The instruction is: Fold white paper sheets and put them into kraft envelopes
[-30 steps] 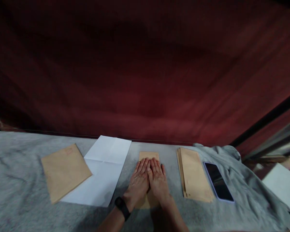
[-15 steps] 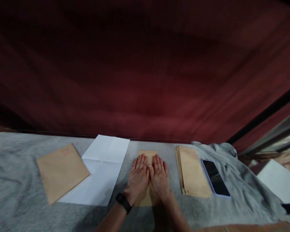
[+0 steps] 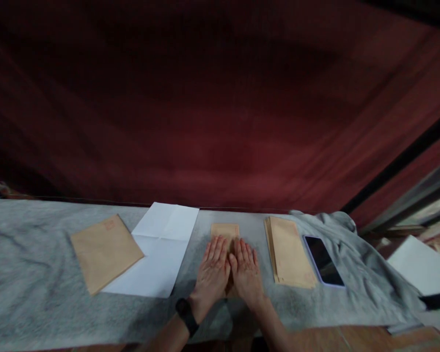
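Both palms lie flat on a brown paper envelope [image 3: 224, 229] in the middle of the cloth. My left hand [image 3: 213, 266], with a dark band on its wrist, covers the envelope's left side, its fingers straight and side by side. On the right side rests my right hand [image 3: 246, 269], also stretched out, its thumb close to the left one. Only the envelope's far end and a narrow strip between the hands show. To the right is a small stack of brown envelopes [image 3: 291, 252]. A larger brown envelope [image 3: 106, 252] overlaps a creased white sheet [image 3: 165, 249] on the left.
A phone [image 3: 324, 261] with a pale purple edge lies right of the stack. Grey cloth [image 3: 29, 274] covers the surface and bunches up at the right. Behind hangs a dark red curtain [image 3: 220, 122]. A white object [image 3: 421, 266] is at the far right.
My hands have slid slightly toward me along the envelope, showing more of its far end. The view has shifted a little; the other papers and the phone stay in place.
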`<action>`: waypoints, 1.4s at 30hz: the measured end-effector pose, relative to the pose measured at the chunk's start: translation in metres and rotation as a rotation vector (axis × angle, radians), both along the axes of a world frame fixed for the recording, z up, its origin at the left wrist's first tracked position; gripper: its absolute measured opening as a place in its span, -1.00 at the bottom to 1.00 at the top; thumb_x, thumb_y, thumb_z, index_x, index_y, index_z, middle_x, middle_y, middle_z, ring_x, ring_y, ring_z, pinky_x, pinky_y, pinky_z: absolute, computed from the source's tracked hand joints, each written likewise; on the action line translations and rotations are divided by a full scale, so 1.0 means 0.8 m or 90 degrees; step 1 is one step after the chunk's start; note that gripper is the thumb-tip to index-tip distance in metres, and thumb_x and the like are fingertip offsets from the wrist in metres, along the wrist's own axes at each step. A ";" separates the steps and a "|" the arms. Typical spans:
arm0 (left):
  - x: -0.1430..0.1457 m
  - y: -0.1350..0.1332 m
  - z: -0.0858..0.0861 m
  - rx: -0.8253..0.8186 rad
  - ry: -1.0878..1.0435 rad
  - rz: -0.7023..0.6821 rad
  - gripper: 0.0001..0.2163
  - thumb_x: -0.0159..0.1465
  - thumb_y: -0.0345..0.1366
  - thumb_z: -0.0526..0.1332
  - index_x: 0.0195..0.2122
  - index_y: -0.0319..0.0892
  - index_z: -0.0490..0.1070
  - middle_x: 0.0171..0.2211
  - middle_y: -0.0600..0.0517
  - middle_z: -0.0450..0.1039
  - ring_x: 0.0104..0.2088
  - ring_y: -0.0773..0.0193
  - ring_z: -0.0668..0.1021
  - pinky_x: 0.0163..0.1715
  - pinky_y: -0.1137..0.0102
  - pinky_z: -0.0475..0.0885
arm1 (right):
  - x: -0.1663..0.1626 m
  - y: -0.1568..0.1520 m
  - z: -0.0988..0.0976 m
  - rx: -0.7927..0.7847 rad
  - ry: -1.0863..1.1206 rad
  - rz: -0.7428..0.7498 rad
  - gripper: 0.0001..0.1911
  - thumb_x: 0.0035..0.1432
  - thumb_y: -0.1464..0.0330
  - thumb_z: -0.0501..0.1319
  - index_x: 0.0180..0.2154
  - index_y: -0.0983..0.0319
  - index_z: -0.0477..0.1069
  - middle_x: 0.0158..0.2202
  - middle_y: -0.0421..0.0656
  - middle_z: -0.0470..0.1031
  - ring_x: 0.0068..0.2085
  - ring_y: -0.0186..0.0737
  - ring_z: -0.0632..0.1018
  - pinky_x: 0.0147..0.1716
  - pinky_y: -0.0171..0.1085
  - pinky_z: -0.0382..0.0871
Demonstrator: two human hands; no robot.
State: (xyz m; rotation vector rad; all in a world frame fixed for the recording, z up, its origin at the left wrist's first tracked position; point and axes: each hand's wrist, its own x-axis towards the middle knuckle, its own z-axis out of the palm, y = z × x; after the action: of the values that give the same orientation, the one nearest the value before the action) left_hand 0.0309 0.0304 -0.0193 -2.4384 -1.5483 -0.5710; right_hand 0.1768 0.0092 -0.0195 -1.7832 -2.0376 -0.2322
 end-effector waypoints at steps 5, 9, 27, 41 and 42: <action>0.005 -0.027 -0.010 0.016 -0.006 -0.039 -0.43 0.35 -0.37 -0.07 0.39 -0.37 0.03 0.36 -0.20 0.16 0.38 0.12 0.17 0.34 0.17 0.11 | 0.000 -0.027 -0.002 -0.033 0.004 0.022 -0.46 0.47 0.23 -0.18 0.31 0.29 0.21 0.36 -0.01 0.20 0.35 -0.10 0.26 0.32 -0.04 0.07; -0.001 -0.028 -0.009 -0.016 0.003 -0.058 -0.43 0.36 -0.35 -0.08 0.40 -0.32 0.01 0.38 -0.18 0.12 0.39 0.14 0.15 0.36 0.16 0.05 | 0.004 -0.035 -0.001 -0.029 -0.001 0.011 -0.46 0.46 0.21 -0.13 0.32 0.30 0.21 0.35 0.00 0.21 0.33 -0.08 0.28 0.32 -0.03 0.03; 0.012 -0.055 0.026 -0.159 -0.016 -0.122 -0.51 0.46 -0.24 -0.12 0.38 -0.26 0.07 0.39 -0.10 0.11 0.39 0.16 0.12 0.37 0.16 -0.11 | 0.035 -0.045 0.003 -0.076 -0.082 0.130 -0.45 0.41 0.34 -0.17 0.36 0.31 0.11 0.39 0.04 0.13 0.37 -0.01 0.18 0.32 0.05 -0.03; 0.004 -0.059 0.027 -0.175 -0.028 -0.141 -0.50 0.48 -0.17 -0.12 0.41 -0.20 0.01 0.40 -0.08 0.08 0.40 0.17 0.09 0.37 0.16 -0.12 | 0.052 -0.047 0.003 -0.111 -0.083 0.157 -0.44 0.43 0.29 -0.18 0.38 0.27 0.06 0.40 -0.02 0.11 0.39 -0.12 0.15 0.33 -0.01 -0.01; 0.002 -0.060 0.026 -0.177 -0.028 -0.142 -0.49 0.48 -0.15 -0.11 0.41 -0.18 0.00 0.41 -0.07 0.07 0.41 0.19 0.07 0.37 0.17 -0.12 | 0.054 -0.047 0.004 -0.115 -0.080 0.160 -0.44 0.43 0.28 -0.18 0.38 0.26 0.05 0.40 -0.03 0.12 0.39 -0.12 0.16 0.34 -0.01 0.00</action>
State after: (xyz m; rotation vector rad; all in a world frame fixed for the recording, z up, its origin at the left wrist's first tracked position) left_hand 0.0325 -0.0173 0.0011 -2.8498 -1.4682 -0.4762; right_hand 0.2202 -0.0286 -0.0161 -1.6247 -2.4152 -0.0894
